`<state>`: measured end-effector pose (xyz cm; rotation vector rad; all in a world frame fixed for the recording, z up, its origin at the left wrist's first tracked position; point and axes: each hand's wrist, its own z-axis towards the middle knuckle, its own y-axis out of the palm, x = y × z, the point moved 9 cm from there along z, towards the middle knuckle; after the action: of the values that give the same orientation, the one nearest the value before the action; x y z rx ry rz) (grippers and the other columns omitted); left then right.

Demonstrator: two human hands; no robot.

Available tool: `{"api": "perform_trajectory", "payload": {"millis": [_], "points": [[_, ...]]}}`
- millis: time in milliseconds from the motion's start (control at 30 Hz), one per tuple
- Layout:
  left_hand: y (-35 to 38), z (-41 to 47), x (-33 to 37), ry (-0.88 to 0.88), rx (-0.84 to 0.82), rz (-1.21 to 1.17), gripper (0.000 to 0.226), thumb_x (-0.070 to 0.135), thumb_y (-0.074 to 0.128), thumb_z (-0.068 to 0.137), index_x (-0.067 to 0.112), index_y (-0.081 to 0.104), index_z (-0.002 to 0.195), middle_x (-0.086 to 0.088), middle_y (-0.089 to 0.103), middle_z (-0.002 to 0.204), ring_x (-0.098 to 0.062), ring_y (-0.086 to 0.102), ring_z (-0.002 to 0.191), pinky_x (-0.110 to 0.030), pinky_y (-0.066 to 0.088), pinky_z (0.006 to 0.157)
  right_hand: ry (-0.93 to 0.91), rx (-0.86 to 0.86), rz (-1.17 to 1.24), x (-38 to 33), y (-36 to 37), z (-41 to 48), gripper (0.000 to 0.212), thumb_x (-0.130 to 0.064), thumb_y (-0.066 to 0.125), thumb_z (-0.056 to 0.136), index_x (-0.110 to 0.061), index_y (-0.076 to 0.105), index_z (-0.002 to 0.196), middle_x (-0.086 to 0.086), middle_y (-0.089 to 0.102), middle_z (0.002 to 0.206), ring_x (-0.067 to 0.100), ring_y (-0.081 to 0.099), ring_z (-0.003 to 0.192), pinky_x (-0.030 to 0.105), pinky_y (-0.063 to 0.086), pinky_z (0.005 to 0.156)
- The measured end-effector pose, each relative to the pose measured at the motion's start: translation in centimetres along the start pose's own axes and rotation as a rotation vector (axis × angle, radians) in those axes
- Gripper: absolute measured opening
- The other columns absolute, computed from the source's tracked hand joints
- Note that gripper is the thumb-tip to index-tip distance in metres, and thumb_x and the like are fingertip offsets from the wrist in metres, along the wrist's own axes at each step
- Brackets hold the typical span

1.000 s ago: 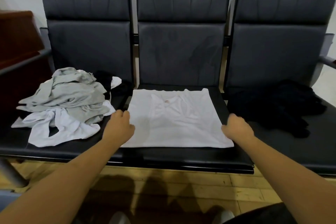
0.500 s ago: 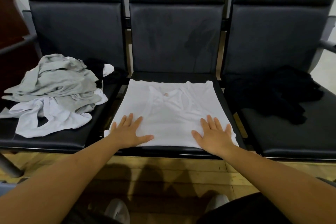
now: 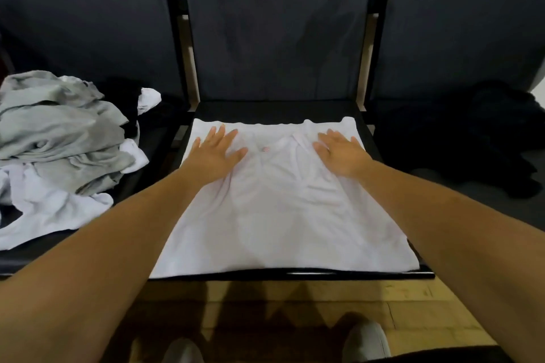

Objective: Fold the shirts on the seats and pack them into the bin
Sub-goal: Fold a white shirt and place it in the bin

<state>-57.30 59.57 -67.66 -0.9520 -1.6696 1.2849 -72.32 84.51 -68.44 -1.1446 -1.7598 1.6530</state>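
A white shirt (image 3: pixel 277 215) lies flat on the middle black seat (image 3: pixel 277 110), its neckline toward the backrest. My left hand (image 3: pixel 215 153) presses flat on the shirt's far left part, fingers straight and spread. My right hand (image 3: pixel 342 153) lies flat on the far right part, near the neckline. Both forearms stretch across the fabric. No bin is in view.
A heap of grey and white shirts (image 3: pixel 59 150) sits on the left seat. A dark garment pile (image 3: pixel 483 138) lies on the right seat. Wooden floor (image 3: pixel 413 309) and my shoes (image 3: pixel 365 342) show below the seat's front edge.
Both hands have slid from the shirt's near edge up to its far end by the neckline, staying flat. The camera has moved closer over the middle seat.
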Motion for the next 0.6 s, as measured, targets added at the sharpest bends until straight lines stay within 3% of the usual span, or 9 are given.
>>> {"api": "perform_trajectory", "payload": {"millis": [133,267,333,433,500,600], "points": [[2.0,1.1,-3.9,-0.124,0.002,0.038,0.069,0.068,0.012,0.099,0.038,0.001,0.16,0.004,-0.011,0.169,-0.017,-0.008,0.156,-0.048,-0.005,0.125,0.095,0.045,-0.09,4.6,0.4,1.9,0.059,-0.053,0.007,0.105,-0.036,0.006,0.16,-0.006,-0.006,0.169,0.014,-0.006,0.156,0.049,-0.007,0.124],[0.5,1.9,-6.0,-0.237,0.047,-0.101,0.068,0.067,0.021,0.1,0.034,0.017,0.16,0.001,0.006,0.17,-0.019,0.005,0.156,-0.052,0.001,0.124,0.155,0.057,-0.056,7.3,-0.8,2.9,0.055,-0.044,0.013,0.107,-0.029,0.015,0.16,0.0,0.004,0.17,0.02,0.001,0.156,0.052,-0.002,0.124],[-1.4,3.2,-6.4,-0.213,0.114,-0.088,0.066,0.061,0.027,0.102,0.025,0.027,0.158,-0.004,0.016,0.168,-0.026,0.014,0.154,-0.052,0.008,0.124,0.141,0.093,-0.032,7.2,-1.9,4.2,0.053,-0.037,0.019,0.108,-0.024,0.021,0.159,0.005,0.011,0.169,0.021,0.006,0.156,0.051,0.001,0.125],[-3.5,5.9,-5.0,-0.076,0.132,-0.093,0.059,0.046,0.036,0.106,0.019,0.029,0.158,-0.004,0.015,0.169,-0.024,0.011,0.155,-0.046,0.014,0.125,0.09,0.138,0.02,5.4,-3.6,6.3,0.052,-0.032,0.026,0.109,-0.019,0.023,0.16,0.005,0.017,0.168,0.02,0.009,0.156,0.045,0.004,0.126],[-4.1,7.7,-3.8,-0.038,0.087,-0.161,0.058,0.04,0.04,0.107,0.023,0.024,0.16,0.0,0.012,0.169,-0.022,0.01,0.156,-0.042,0.017,0.125,0.041,0.093,0.079,4.3,-3.7,7.6,0.054,-0.034,0.033,0.109,-0.019,0.024,0.16,0.003,0.014,0.168,0.02,0.01,0.155,0.041,0.009,0.126],[-3.7,9.8,-3.6,-0.063,-0.024,-0.115,0.064,0.041,0.052,0.103,0.028,0.025,0.159,-0.003,0.019,0.168,-0.03,0.027,0.15,-0.043,0.029,0.121,0.053,0.05,0.117,4.8,-3.3,8.8,0.054,-0.037,0.049,0.104,-0.022,0.037,0.155,0.004,0.025,0.165,0.027,0.026,0.15,0.044,0.026,0.121]]}}
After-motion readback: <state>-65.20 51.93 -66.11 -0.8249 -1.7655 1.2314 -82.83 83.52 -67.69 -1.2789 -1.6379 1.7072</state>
